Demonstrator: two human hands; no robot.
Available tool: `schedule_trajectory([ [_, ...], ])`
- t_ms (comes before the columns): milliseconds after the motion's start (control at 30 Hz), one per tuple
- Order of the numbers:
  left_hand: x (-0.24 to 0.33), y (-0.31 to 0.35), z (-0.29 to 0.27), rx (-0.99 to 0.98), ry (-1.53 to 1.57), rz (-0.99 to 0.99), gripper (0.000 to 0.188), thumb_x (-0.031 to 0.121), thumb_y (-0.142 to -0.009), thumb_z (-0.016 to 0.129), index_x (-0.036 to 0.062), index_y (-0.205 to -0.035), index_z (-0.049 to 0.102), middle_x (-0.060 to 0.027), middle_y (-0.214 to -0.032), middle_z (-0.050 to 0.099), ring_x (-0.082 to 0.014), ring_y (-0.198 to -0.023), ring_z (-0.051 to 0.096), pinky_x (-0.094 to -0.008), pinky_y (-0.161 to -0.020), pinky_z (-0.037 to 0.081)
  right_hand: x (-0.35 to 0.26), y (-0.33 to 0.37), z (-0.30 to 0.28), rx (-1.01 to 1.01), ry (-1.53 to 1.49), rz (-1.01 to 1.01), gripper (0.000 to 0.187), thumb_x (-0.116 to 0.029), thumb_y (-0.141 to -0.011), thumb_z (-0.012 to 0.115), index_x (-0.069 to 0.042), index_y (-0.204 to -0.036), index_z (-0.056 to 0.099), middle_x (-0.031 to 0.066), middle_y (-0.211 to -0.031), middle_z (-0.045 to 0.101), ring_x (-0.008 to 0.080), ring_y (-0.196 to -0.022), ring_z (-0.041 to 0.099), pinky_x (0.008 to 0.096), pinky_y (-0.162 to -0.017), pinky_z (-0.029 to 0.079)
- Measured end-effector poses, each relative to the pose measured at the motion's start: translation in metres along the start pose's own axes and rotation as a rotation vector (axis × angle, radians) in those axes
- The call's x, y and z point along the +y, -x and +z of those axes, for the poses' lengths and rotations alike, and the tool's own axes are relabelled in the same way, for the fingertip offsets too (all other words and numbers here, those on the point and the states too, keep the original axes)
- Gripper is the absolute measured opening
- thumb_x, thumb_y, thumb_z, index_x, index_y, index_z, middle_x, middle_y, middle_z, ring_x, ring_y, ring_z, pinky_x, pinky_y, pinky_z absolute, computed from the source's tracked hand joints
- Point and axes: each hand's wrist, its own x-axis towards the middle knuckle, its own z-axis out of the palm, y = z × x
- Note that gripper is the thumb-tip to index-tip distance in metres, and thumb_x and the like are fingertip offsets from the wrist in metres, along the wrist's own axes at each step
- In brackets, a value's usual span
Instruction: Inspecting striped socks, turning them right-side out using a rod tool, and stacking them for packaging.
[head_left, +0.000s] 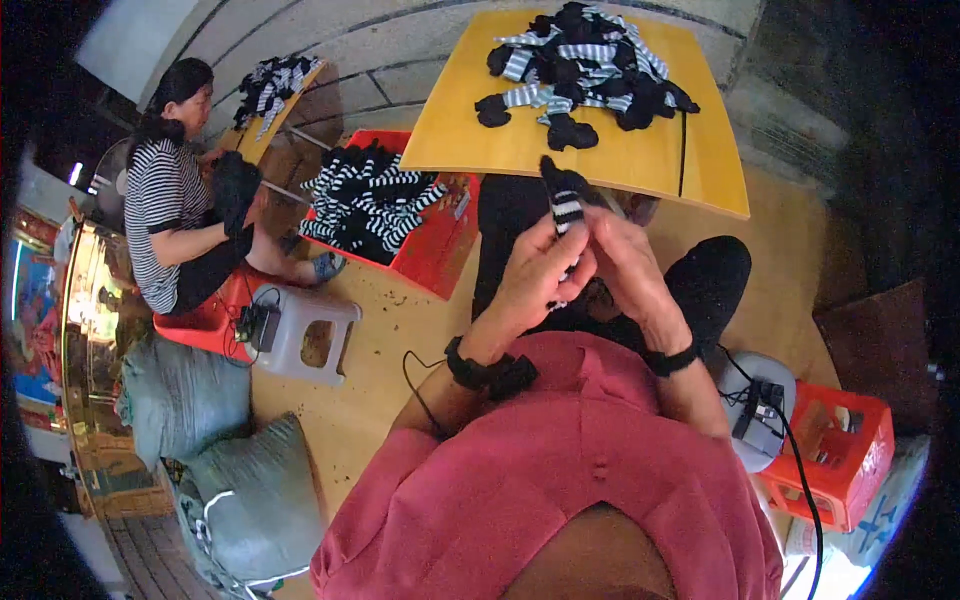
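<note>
Largest from where I stand is the yellow table [450,130], its near edge just beyond both hands, bearing a heap of striped knits [585,52]. Well off to the left of the left hand sits a co-worker [178,205] in stripes; two stuffed green sacks [260,500] slump behind that hand, leftward. Ahead and left of it stands a full red bin [455,230]. Back and right of the right hand is a red crate [862,470]. The left hand [540,268] is closed — thumb and fingers pinching one black-and-white knit piece [566,208]. The right hand [635,262] lies close alongside, fingers nearly straight — whether it grips, I can't tell.
</note>
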Motion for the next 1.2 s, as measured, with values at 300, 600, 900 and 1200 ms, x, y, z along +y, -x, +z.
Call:
schedule_trajectory([
  [300,-0.005,0.016,-0.004,-0.083,-0.145,-0.194,0.025,0.03,-0.091,0.05,0.0057,-0.086,0.054,0.0,-0.06,0.049,-0.004,-0.045,0.036,-0.0181,-0.038,0.025,-0.025,-0.02,0.017,0.128,-0.294,-0.043,0.014,-0.01,-0.087,0.054,0.004,-0.092,0.058,0.0139,-0.082,0.063,0.0205,-0.064,0.062,0.0306,-0.058,0.054],
  [600,-0.001,0.018,-0.015,-0.184,-0.291,-0.079,0.023,0.017,-0.082,0.064,0.0021,-0.099,0.058,-0.0029,-0.087,0.059,-0.0079,-0.074,0.055,-0.0206,-0.064,0.045,-0.038,-0.004,0.026,0.353,0.05,-0.151,0.01,-0.011,-0.086,0.058,-0.003,-0.079,0.057,0.0029,-0.065,0.059,0.0079,-0.046,0.051,0.0196,-0.038,0.037],
  [900,0.014,-0.014,-0.004,0.256,-0.145,0.298,0.013,0.008,-0.08,0.064,-0.0009,-0.09,0.063,-0.0012,-0.08,0.061,-0.0063,-0.067,0.055,-0.0192,-0.06,0.045,-0.02,0.007,0.022,0.359,0.336,-0.121,0.014,-0.012,-0.084,0.062,-0.003,-0.074,0.056,-0.004,-0.059,0.05,0.0031,-0.048,0.043,0.0184,-0.039,0.032],
  [1200,-0.016,0.004,-0.035,0.194,-0.356,0.131,0.008,0.007,-0.078,0.064,0.0008,-0.084,0.065,-0.0012,-0.069,0.06,-0.006,-0.058,0.053,-0.0188,-0.051,0.043,0.0,0.035,-0.008,0.158,0.211,0.2,0.009,-0.012,-0.085,0.059,-0.004,-0.09,0.056,-0.002,-0.065,0.052,0.0035,-0.05,0.043,0.0191,-0.042,0.034],
])
